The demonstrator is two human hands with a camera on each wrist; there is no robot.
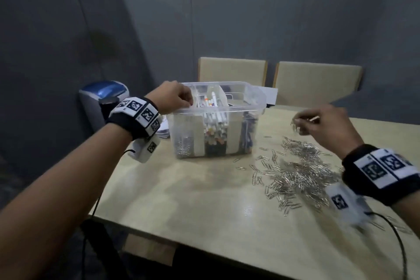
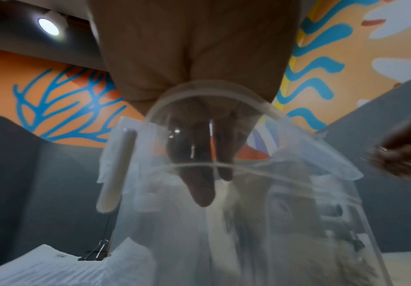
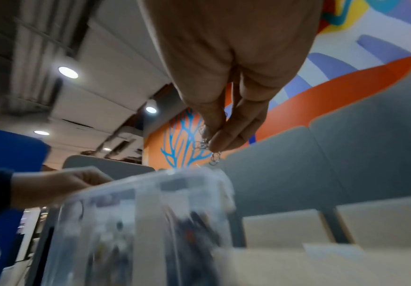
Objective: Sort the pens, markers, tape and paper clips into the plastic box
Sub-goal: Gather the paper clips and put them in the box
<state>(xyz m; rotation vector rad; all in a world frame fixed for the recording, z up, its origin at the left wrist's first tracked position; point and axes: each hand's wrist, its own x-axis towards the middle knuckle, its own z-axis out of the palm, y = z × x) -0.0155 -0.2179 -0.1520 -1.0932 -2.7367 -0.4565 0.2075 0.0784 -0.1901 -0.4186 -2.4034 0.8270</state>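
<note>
At a pale wooden table (image 1: 204, 207), we see a person's left hand (image 1: 173, 96) curled over the near-left rim of a clear plastic box (image 1: 254, 98); through the left wrist camera its fingers (image 2: 200, 174) hook down inside the transparent wall, gripping the edge. The box stands toward the table's far left and is split by pale dividers (image 1: 197, 134) into compartments: paper clips in the left one (image 1: 184, 146), white-barrelled markers (image 1: 214, 118) standing upright in the middle, and dark pens (image 1: 246, 134) on the right, too blurred for us to say more.

The right hand (image 1: 327, 128) hangs in the air to the right of the box, above the tabletop, its fingertips (image 3: 217, 135) pinched together on a small bunch of paper clips (image 3: 208, 149) that dangles below them. Beneath and nearer to us, a large loose heap of silver paper clips (image 1: 295, 173) sprawls across the table's right side, with strays scattered toward the box.

Both wrists wear black bands with black-and-white markers. Left of the box lies a stack of papers held by a binder clip (image 2: 96, 249). Two beige chair backs (image 1: 231, 70) stand behind the table against grey partition panels (image 1: 250, 18).
</note>
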